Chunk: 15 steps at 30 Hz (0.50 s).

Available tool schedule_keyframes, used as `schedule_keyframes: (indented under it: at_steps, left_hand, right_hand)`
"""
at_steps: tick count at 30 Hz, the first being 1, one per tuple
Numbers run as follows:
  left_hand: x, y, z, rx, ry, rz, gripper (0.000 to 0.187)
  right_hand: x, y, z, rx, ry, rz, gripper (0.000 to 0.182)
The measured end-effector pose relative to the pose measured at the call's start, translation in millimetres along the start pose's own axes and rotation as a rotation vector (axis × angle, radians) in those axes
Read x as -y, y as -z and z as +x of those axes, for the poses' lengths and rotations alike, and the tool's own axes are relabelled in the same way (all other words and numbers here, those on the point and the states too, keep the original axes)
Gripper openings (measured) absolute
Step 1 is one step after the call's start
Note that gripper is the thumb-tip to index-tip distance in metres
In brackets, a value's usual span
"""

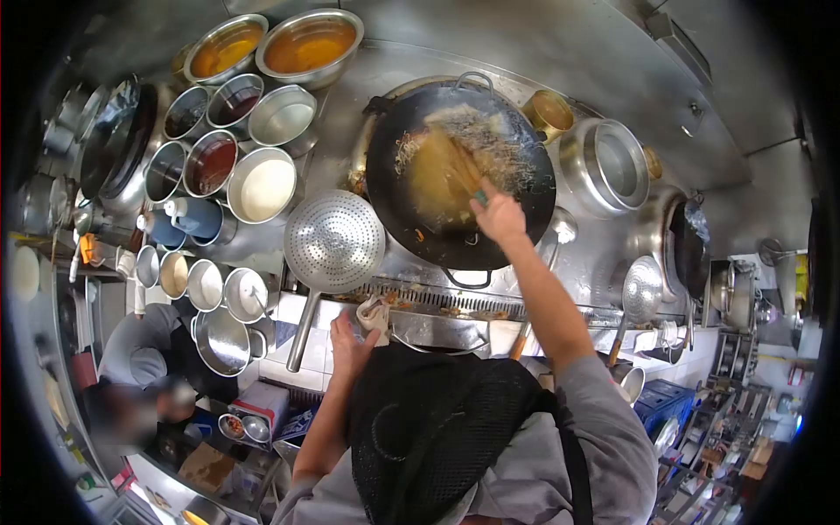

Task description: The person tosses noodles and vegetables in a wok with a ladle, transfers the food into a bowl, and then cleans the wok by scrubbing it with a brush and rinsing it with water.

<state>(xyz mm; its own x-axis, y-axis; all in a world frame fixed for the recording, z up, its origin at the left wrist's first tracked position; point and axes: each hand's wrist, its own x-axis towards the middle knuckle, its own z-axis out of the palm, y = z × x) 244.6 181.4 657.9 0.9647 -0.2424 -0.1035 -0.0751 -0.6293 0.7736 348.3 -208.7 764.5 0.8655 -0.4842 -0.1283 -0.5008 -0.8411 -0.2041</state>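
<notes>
— Wok [516,214] first: where does it sit?

— It sits on the steel stove, at the middle of the view, black and round, with a loop handle on its far rim and another on its near rim. Noodles [490,140] are spread over its far side, and a yellowish patch lies toward its left.

— What is the right hand doing?

— The right hand [499,217] is over the wok's near half, fingers closed round the green end of a brush [459,166] of pale sticks, whose tips rest in the yellowish patch.

— And the left hand?

— The left hand [350,337] is below the wok, at the stove's front edge, gripping a crumpled cloth [376,313]. The two hands are well apart.

— What lies beside the wok?

— Just to its left a round perforated strainer [334,241] rests on the stove, its long handle pointing down toward the person. Farther left of the wok stand many steel bowls: two large ones with orange liquid [308,44], one with a white filling [262,188], one with a dark red sauce [210,166]. To the wok's right stands a large steel pot [608,166], and a small brass cup [549,112] is just beside the wok's far right rim. A ladle [563,229] lies against the wok's right near edge.

— Anyone else?

— Another person in a grey sleeve [140,341] is at the lower left, well apart from the wok.
</notes>
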Motion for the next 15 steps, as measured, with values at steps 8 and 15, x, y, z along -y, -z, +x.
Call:
schedule_keyframes:
  at_steps: [8, 15]
  left_hand:
    - [15.8, -13.8, 25.1, 0.105, -0.053, -0.07, 0.055]
    - [-43.9, 30.1, 30.1, 0.224, 0.232, -0.955, 0.042]
  right_hand:
    - [-75.8, 44.7, -88.1, 0.232, -0.022, -0.381, 0.064]
    - [-37.1, 27.6, 42.3, 0.025, -0.013, -0.221, 0.066]
